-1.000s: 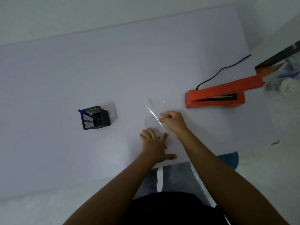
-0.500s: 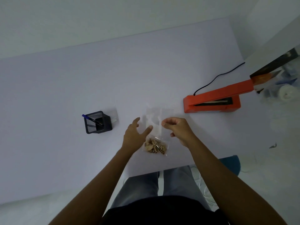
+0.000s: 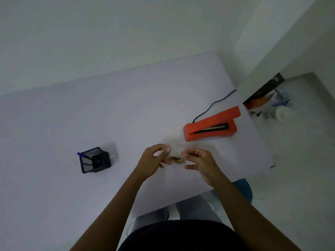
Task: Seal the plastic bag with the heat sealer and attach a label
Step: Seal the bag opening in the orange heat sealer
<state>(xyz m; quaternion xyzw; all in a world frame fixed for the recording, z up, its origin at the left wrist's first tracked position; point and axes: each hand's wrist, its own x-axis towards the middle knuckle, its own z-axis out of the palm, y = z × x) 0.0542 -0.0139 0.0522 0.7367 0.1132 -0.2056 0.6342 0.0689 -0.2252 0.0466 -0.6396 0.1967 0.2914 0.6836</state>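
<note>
Left grip: left hand [image 3: 154, 159], fingers curled, pinching the left edge of the bag [image 3: 176, 156].
Right grip: right hand [image 3: 201, 160], fingertips together on the bag's right edge, one finger stretched out below.
Bag: clear plastic, hard to make out, held up between both hands above the surface [image 3: 126, 109]; a small brown clump of contents sits low in it, between the two hands.
Sealer: orange heat sealer [image 3: 210, 126] just beyond the right hand, arm raised, dark strip showing in the gap; black cord [image 3: 212, 105] runs off toward the surface's far edge.
Holder: black mesh pen holder [image 3: 95, 160] well off to the left, a blue pen [image 3: 88, 156] leaning inside.
In the way: open surface between the bag and the sealer.
Far right: blurred clutter on the floor [image 3: 299, 142], too unclear to name.
</note>
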